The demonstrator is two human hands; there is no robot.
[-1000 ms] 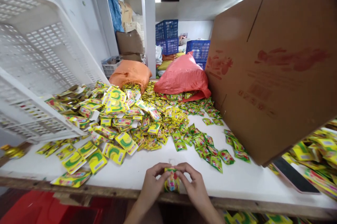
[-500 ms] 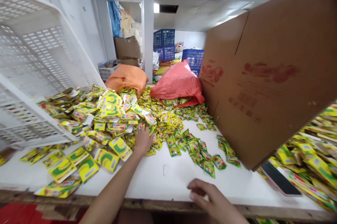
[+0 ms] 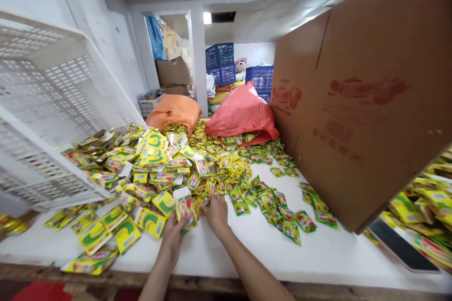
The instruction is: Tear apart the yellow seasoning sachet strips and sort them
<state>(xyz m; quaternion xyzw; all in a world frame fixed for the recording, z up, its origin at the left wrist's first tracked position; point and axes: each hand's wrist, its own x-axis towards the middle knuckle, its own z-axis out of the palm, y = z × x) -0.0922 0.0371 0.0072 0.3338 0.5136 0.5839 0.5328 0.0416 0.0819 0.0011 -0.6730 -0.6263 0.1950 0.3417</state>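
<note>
My left hand (image 3: pixel 172 235) grips a small yellow-and-red printed box (image 3: pixel 185 207) with its white end flap standing up. My right hand (image 3: pixel 216 214) is just right of that box, fingers curled down at the near edge of a heap of small yellow sachets (image 3: pixel 231 166); whatever its fingertips hold is hidden. To the left, flattish yellow boxes (image 3: pixel 151 145) are piled up, and several more (image 3: pixel 120 230) lie loose on the white table (image 3: pixel 205 258). Green sachets (image 3: pixel 266 197) are strewn right of my right hand.
A white plastic crate (image 3: pixel 74 89) leans over the boxes at left. Orange (image 3: pixel 174 110) and red (image 3: pixel 243 112) sacks spill sachets at the back. A big cardboard carton (image 3: pixel 353 93) stands tilted at right, with a phone (image 3: pixel 402 247) by its foot and more yellow boxes beyond.
My left hand has drawn back from the pile with a box in it. My right hand has moved forward and left from the table's front to the yellow sachets.
</note>
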